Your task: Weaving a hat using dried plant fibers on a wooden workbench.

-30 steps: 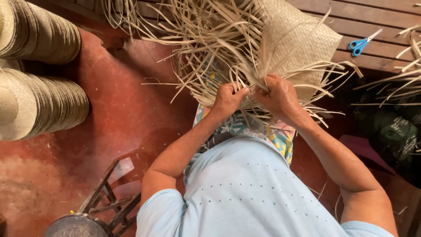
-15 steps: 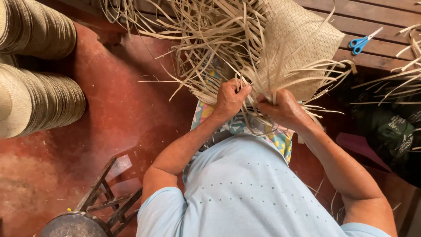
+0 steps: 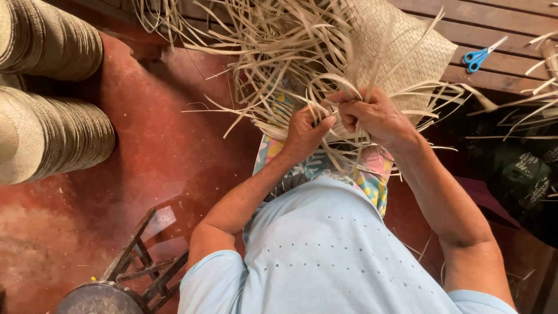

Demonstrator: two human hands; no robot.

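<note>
Head view: two hands, left hand and right hand, grip one woven mat.

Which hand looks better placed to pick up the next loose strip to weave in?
Probably the left hand. It lies beside the fan of loose strips spreading out to its side, while the right hand is closed on strips at the woven mat.

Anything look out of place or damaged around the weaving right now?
Nothing stands out. Both the left hand and the right hand grip loose straw strips at the edge of the woven mat. The blue scissors lie on the wooden planks, apart from the work, and the hat stacks sit orderly.
</note>
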